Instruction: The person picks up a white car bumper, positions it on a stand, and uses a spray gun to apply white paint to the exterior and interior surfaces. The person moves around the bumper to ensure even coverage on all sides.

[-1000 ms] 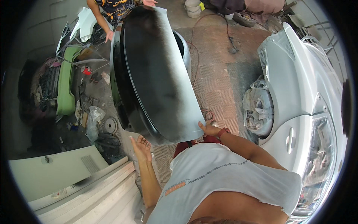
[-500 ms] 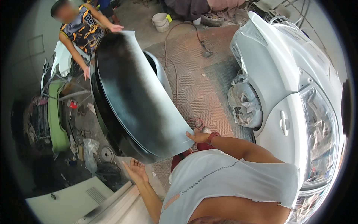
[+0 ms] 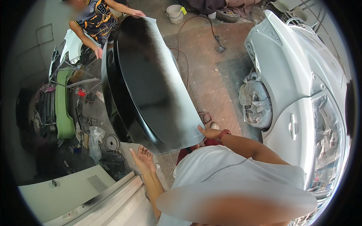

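Observation:
A large car trunk lid (image 3: 151, 86), glossy black fading to pale grey along its right side, hangs tilted in front of me. At its near right corner my right hand (image 3: 209, 132) grips the edge, a red band around the wrist. My left hand (image 3: 144, 159) is palm up with fingers spread, just off the lid's near left end and apparently apart from it. Across from me a person in a patterned sleeveless top (image 3: 98, 22) has both hands at the lid's far end.
On the right stands a silver-white car body (image 3: 286, 75) with plastic-wrapped wheel and windows. A hose (image 3: 187, 67) runs over the floor near a white bucket (image 3: 174, 14). At left are a green bumper (image 3: 65, 109), a clear plastic bag (image 3: 96, 137) and a pale panel (image 3: 68, 192).
The trunk lid now appears higher and further right in view, along with the person holding its far end. My right hand stays on its corner; my left hand remains open near it.

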`<action>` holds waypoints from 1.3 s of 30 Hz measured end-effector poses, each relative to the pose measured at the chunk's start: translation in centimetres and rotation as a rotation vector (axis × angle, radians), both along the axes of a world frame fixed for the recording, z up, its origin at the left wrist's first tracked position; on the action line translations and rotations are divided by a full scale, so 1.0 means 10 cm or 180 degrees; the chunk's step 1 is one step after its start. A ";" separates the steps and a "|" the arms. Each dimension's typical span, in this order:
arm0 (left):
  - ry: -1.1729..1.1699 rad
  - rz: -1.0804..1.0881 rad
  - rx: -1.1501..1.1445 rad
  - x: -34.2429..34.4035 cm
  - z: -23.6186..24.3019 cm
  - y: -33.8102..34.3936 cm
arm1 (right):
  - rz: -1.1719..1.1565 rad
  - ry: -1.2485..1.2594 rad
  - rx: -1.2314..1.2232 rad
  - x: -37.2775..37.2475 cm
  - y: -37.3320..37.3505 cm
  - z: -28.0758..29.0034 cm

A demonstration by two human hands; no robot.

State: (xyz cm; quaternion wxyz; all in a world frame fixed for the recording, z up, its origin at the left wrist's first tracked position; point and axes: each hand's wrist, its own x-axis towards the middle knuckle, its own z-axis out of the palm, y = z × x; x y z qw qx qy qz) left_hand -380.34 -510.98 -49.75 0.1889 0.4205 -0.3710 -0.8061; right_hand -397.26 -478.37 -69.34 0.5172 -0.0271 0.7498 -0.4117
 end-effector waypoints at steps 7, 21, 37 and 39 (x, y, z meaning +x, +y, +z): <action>-0.0024 -0.0074 -0.0161 -0.02 0.03 -0.04 | 0.0076 0.0276 -0.0185 0.06 0.05 -0.10; -0.0049 -0.0193 -0.0052 0.06 -0.21 -0.10 | 0.0026 0.0107 -0.0322 -0.10 0.00 -0.09; 0.0236 -0.0066 0.0289 0.16 -0.59 -0.18 | -0.0047 0.0164 0.0087 -0.24 -0.19 -0.31; 0.0390 -0.0055 0.0378 0.16 -0.61 -0.20 | -0.0242 -0.0073 0.0175 -0.23 -0.19 -0.19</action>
